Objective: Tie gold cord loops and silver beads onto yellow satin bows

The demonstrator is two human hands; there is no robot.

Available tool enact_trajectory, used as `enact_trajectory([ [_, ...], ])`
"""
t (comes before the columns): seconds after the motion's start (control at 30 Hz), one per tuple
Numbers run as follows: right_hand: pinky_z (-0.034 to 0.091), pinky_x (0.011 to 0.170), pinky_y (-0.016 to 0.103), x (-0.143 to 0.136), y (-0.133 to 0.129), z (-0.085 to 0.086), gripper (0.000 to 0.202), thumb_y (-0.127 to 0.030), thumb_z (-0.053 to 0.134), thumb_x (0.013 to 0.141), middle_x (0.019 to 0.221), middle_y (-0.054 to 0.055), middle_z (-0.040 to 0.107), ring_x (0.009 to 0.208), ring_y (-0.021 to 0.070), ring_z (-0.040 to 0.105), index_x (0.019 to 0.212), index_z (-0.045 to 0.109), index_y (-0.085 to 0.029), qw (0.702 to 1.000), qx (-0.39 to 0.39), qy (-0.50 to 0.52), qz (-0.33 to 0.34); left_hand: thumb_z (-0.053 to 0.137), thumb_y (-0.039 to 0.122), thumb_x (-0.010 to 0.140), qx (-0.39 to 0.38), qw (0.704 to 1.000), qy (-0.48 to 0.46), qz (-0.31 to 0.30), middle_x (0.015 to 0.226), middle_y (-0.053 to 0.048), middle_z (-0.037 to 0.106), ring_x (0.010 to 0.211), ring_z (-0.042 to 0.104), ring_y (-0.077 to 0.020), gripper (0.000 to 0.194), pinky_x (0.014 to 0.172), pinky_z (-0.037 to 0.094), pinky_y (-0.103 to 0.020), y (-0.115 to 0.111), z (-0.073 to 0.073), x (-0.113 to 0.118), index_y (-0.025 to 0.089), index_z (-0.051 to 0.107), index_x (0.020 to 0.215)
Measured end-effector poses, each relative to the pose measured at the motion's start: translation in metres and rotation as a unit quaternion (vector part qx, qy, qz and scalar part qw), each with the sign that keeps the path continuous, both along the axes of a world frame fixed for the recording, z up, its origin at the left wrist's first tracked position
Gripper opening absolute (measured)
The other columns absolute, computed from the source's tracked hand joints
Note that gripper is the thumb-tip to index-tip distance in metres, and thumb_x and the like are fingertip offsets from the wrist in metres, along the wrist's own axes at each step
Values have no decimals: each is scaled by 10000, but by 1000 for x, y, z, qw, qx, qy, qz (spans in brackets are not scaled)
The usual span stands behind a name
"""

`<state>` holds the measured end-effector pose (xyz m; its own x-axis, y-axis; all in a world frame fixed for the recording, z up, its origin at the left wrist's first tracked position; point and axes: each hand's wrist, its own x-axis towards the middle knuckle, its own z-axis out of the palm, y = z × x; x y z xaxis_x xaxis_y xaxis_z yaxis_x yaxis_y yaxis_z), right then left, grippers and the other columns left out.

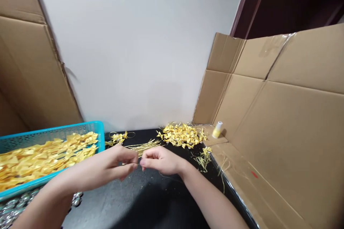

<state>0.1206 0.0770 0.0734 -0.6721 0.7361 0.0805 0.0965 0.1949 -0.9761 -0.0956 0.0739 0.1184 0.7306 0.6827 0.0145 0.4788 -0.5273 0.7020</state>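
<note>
My left hand (118, 164) and my right hand (161, 160) meet fingertip to fingertip above the black table (150, 204). Both are closed in a pinch. Whatever lies between the fingers is too small and hidden to name; a faint thin line shows below my right hand. Just behind the hands lies a bundle of gold cords (146, 145). Farther back is a heap of yellow satin bows (184, 135) with small silvery beads among them. A few more bows (118, 137) with cord loops lie behind my left hand.
At left stands a blue plastic basket (100, 136) of yellow bows, with silvery beads (76, 199) below it. Cord scraps (203, 161) lie at the table's right edge. A spool of yellow thread (217, 130) stands by the right cardboard wall (290, 125). Cardboard (32, 64) also rises at left.
</note>
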Motion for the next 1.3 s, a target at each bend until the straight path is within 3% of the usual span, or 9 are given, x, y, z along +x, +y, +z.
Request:
enact_trajectory([
  [0.13, 247, 507, 241, 10, -3, -3, 380, -520, 703, 736, 568, -58, 438, 500, 66, 323, 667, 562, -174, 995, -92, 44, 21, 585, 282, 795, -91, 988, -125, -31, 649, -45, 607, 638, 543, -184, 240, 617, 455, -273, 7, 6, -10, 208, 597, 566],
  [0.23, 224, 482, 232, 20, -3, -5, 377, -497, 720, 721, 496, -93, 347, 443, 48, 245, 645, 542, -175, 985, -134, 106, 27, 669, 306, 693, -117, 940, -317, 37, 938, -116, 668, 772, 573, -212, 258, 665, 506, -297, 10, 7, -10, 183, 561, 494],
  [0.4, 217, 464, 210, 24, -2, -6, 377, -472, 735, 712, 468, -122, 270, 424, 37, 175, 657, 504, -179, 975, -174, 135, 31, 611, 189, 645, -298, 748, -579, 129, 713, -48, 598, 418, 412, -62, 193, 369, 414, -194, 3, 13, -1, 167, 456, 532],
  [0.53, 224, 463, 202, 20, -4, -7, 380, -465, 729, 723, 480, -121, 269, 424, 31, 177, 661, 490, -177, 974, -199, 108, 20, 466, 70, 742, -331, 576, -730, 158, 559, 39, 456, 354, 368, -21, 223, 346, 361, -120, -1, 22, -5, 192, 331, 612],
  [0.67, 264, 481, 210, 13, -3, -13, 381, -481, 732, 687, 477, -109, 300, 440, 42, 244, 645, 520, -168, 971, -217, 95, -38, 397, 62, 789, -284, 490, -787, 244, 515, 51, 422, 374, 413, -38, 213, 375, 368, -135, 9, 25, -20, 201, 325, 645],
  [0.77, 322, 531, 228, 7, -2, -18, 362, -470, 730, 663, 524, -67, 408, 504, 65, 360, 628, 554, -156, 971, -188, 102, -107, 361, 62, 813, -226, 470, -789, 324, 489, 51, 389, 369, 395, -45, 241, 379, 358, -142, 18, 23, -30, 197, 312, 619],
  [0.87, 362, 597, 241, 4, -2, -18, 331, -433, 732, 653, 627, -27, 494, 592, 84, 437, 617, 556, -154, 964, -161, 145, -155, 384, 78, 813, -189, 483, -775, 362, 486, 54, 377, 374, 387, -46, 252, 395, 365, -143, 23, 19, -34, 188, 313, 598],
  [1.13, 374, 618, 232, 17, -5, -3, 281, -360, 704, 670, 667, -14, 478, 641, 95, 435, 577, 529, -161, 942, -146, 240, -184, 356, 82, 782, -189, 472, -785, 354, 487, 55, 365, 376, 392, -47, 217, 408, 361, -153, 19, 25, -36, 183, 300, 598],
  [1.3, 372, 618, 237, 30, 1, 0, 294, -383, 705, 671, 668, -22, 464, 630, 97, 424, 591, 516, -172, 942, -136, 231, -202, 410, 80, 762, -171, 507, -775, 337, 493, 59, 364, 373, 397, -41, 238, 412, 356, -149, 16, 26, -37, 185, 268, 602],
])
